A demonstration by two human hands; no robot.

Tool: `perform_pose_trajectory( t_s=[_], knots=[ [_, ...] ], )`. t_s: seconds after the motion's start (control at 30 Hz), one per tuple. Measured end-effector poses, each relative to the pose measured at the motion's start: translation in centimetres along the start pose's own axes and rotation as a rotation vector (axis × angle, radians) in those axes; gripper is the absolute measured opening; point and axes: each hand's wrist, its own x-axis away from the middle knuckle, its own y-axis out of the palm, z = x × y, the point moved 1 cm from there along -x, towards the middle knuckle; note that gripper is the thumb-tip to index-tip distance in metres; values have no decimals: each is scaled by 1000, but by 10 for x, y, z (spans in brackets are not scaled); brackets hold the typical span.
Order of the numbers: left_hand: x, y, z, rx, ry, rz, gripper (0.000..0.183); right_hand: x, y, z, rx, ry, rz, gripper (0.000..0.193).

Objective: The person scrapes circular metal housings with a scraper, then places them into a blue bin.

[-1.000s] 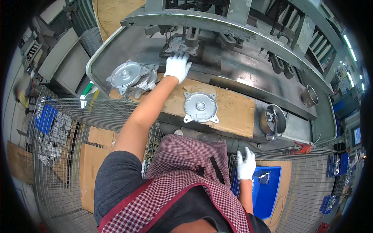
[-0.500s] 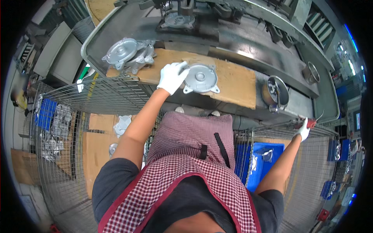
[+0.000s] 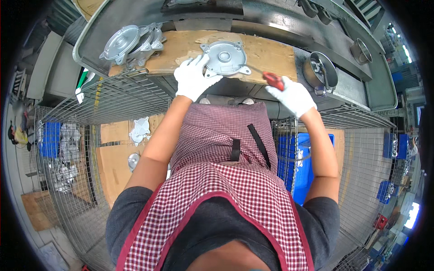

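A round grey metal casting (image 3: 224, 57) lies flat on a wooden board (image 3: 266, 49) at the bench's near edge. My left hand (image 3: 193, 78), in a white glove, rests its fingers on the casting's left rim. Gloved in white as well, my right hand (image 3: 291, 94) is closed around a red-handled tool (image 3: 272, 80) whose thin shaft points toward the casting's right side. I wear a red checked apron.
Two or three more grey castings (image 3: 133, 41) lean together at the board's left end. A metal pot (image 3: 320, 70) and a smaller cup (image 3: 360, 50) stand to the right. Wire mesh bins flank me, with castings (image 3: 139, 130) on cardboard at left and a blue crate (image 3: 298, 158) at right.
My left hand came back from the far machine and settled on the casting's rim. My right hand rose from beside the blue crate, reached out right, and now holds the red-handled tool near the casting.
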Motion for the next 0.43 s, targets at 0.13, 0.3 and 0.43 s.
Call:
perform_pose_trajectory(
  t_s=[0.13,0.3,0.43],
  knots=[
    [2,2,-2,-28,15,55,74,-11,4,-22,71,-73,-22,47],
    [1,2,-4,6,-1,24,71,-16,6,-22,178,-26,43,44],
    [1,8,-10,11,16,50,72,-14,14,-32,83,-61,-46,50]
  ],
)
